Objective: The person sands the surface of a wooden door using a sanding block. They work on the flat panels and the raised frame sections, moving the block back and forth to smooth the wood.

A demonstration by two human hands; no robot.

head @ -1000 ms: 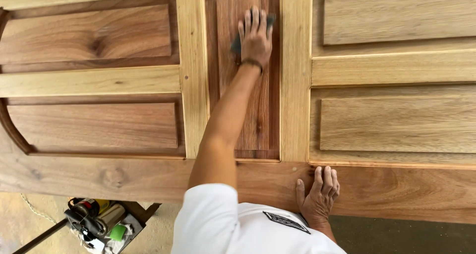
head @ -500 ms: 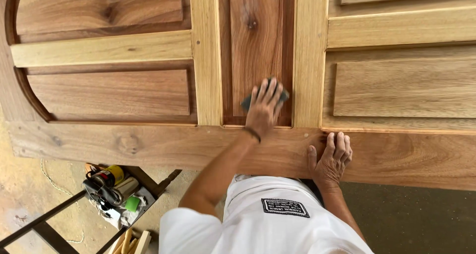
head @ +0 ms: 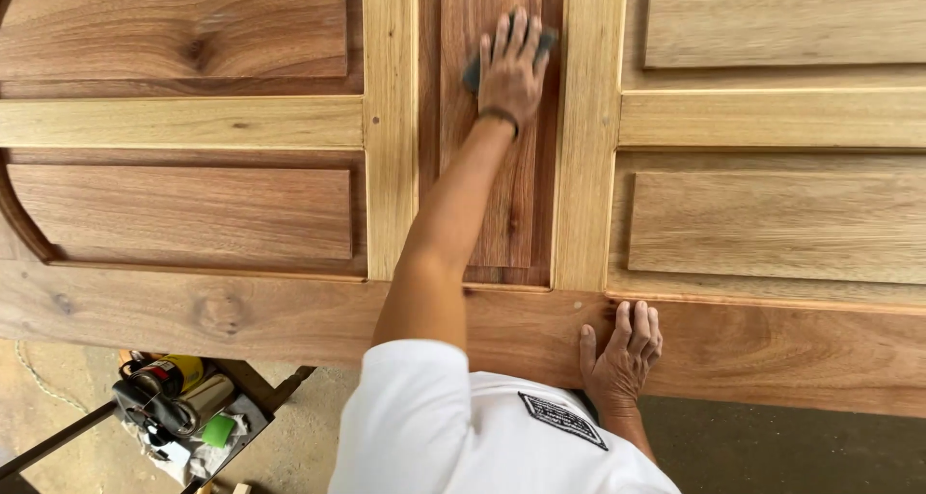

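While the left hand (head: 511, 69) lies flat on the narrow centre panel (head: 487, 166) of the wooden door (head: 289, 311), it presses a dark sanding pad (head: 475, 69) against the wood. The pad sits under the palm and fingers, with only its edges showing at the left side and by the fingertips. The grip is a spread-finger press, not a closed fist. The panel's long axis runs away from the person, in line with the outstretched forearm, so the pad lies straight ahead along the grain.

Right hand (head: 625, 354): released, holding nothing, resting flat on the door's bottom rail (head: 772, 349) near the body. The left hand is the nearer one to the pad.

Count: one sanding pad, one centre panel, two panels at left, two at right. Below the door's left edge, one tray of tools (head: 178, 412) stands on the floor.
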